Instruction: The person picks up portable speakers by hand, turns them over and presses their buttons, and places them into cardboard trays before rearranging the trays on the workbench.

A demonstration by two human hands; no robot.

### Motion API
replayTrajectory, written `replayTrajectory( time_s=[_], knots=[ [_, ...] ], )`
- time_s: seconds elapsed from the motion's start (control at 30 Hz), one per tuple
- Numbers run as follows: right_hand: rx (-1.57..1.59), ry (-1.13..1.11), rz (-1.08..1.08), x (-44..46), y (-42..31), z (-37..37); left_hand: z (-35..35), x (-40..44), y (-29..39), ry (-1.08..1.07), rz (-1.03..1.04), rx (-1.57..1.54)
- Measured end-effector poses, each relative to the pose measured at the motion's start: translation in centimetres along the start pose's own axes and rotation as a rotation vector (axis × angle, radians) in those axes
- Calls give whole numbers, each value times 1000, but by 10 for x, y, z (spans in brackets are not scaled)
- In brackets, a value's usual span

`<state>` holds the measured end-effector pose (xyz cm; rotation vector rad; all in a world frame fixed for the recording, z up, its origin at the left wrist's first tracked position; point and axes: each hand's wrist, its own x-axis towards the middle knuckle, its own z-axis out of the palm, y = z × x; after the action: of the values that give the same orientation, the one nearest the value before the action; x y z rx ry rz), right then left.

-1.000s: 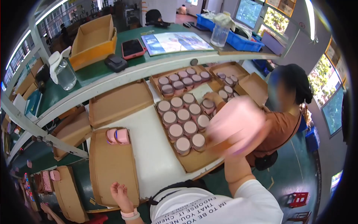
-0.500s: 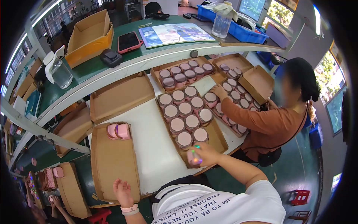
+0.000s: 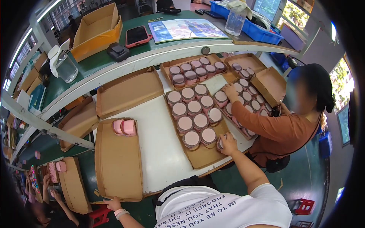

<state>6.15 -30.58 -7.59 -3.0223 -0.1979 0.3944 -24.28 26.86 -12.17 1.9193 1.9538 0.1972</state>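
My right hand point(image 3: 229, 145) is closed around a pink round-topped item point(image 3: 220, 143) at the right edge of a cardboard tray point(image 3: 201, 159). Most of that item is hidden under my fingers. Several like it, with pale pink discs on top and brown straps, stand in rows in this tray, such as a front one point(image 3: 191, 139). My left hand point(image 3: 113, 204) is low at the left, by the near edge of another cardboard tray point(image 3: 118, 163), its fingers partly stretched out. Two pink items point(image 3: 124, 127) lie on their sides at that tray's far end.
On the right, a co-worker in a brown top point(image 3: 283, 127) reaches into a neighbouring filled tray point(image 3: 243, 131). A metal frame bar point(image 3: 140, 57) crosses above the white tabletop point(image 3: 156, 148). An upper shelf holds a phone point(image 3: 137, 35) and a bottle point(image 3: 235, 22).
My right hand has moved up and right with the pink item, to the tray's right edge; its coloured lights no longer show. My left hand has dropped down and left.
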Motion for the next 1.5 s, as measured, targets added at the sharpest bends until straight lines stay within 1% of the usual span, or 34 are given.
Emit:
replayTrajectory(
  time_s=[0.03, 0.1, 0.13, 0.2, 0.23, 0.3, 0.33, 0.37, 0.4, 0.47, 0.53, 0.6, 0.67, 0.73, 0.8, 0.87, 0.93, 0.97, 1.0, 1.07, 1.1, 1.17, 1.2, 1.27, 1.3, 1.33, 1.37, 1.4, 1.47, 1.5],
  knots=[
    [-1, -2, -2, 0, -2, 3, 0, 4, -4, -8, -39, -39],
    [-39, -87, -153, 1, -8, 5, 4, 15, -17, -21, -85, -81],
    [-45, -86, -157, 0, -11, 0, 6, 22, -22, -10, -94, -99],
    [-32, -197, -143, -4, -19, -10, 12, 31, -33, 3, -108, -119],
    [-36, -196, -146, -3, -19, -10, 14, 31, -33, -13, -127, -143],
    [-115, -235, -191, -5, -17, -3, 25, 37, -43, -34, -145, -167],
    [-118, -234, -189, -4, -11, 7, 42, 48, -59, -100, -202, -347],
    [-118, -188, -252, -3, -6, 17, 46, 47, -59, -167, -259, -529],
    [-119, -142, -315, -2, 0, 25, 46, 45, -62, -171, -259, -530],
    [-121, -169, -334, -8, -2, 17, 16, 10, -35, -781, -550, -879],
    [-125, -196, -353, -16, -8, 5, 30, 10, -37, -763, -535, -896],
    [-144, -224, -476, -23, -15, -2, 46, 10, -40, -744, -523, -917],
    [-139, -211, -509, -23, -21, 4, 62, 12, -43, -607, -427, -822],
    [-1, -187, -588, -22, -33, 11, 74, 18, -42, -635, -443, -806],
    [11, -187, -626, -19, -46, 20, 75, 9, -28, -658, -455, -791],
    [96, -216, -615, -22, -68, 19, 47, -34, 23, -638, -399, -908],
    [66, -237, -635, -19, -77, 32, 69, -39, 30, -654, -282, -784],
    [94, -233, -632, -19, -83, 33, 71, -44, 42, -787, -267, -716],
    [121, -231, -627, -21, -87, 34, 77, -61, 49, -695, -243, -625],
    [131, -243, -624, -21, -90, 36, 76, -78, 54, -890, -75, -507],
    [139, -248, -605, -22, -89, 35, 79, -73, 51, -890, -73, -511],
    [147, -249, -584, -25, -88, 35, 83, -51, 45, -1035, -162, -472],
    [169, -238, -559, -25, -85, 35, 80, -42, 41, -1035, -160, -477],
    [189, -225, -548, -27, -83, 42, 58, -26, 35, -898, -149, -375],
    [191, -135, -466, -30, -82, 50, 62, -14, 25, -891, -151, -381],
    [193, -47, -381, -32, -83, 57, 71, -2, 11, -653, -120, -380],
    [270, -52, -306, -32, -86, 60, 71, -1, 7, -418, -88, -371],
    [272, -54, -309, -31, -88, 62, 71, 0, 3, -414, -90, -371],
    [260, -66, -415, -30, -94, 57, 59, -11, 9, -449, -47, -668],
    [261, -72, -416, -28, -95, 56, 62, -11, 8, -554, 22, -687]
  ],
)
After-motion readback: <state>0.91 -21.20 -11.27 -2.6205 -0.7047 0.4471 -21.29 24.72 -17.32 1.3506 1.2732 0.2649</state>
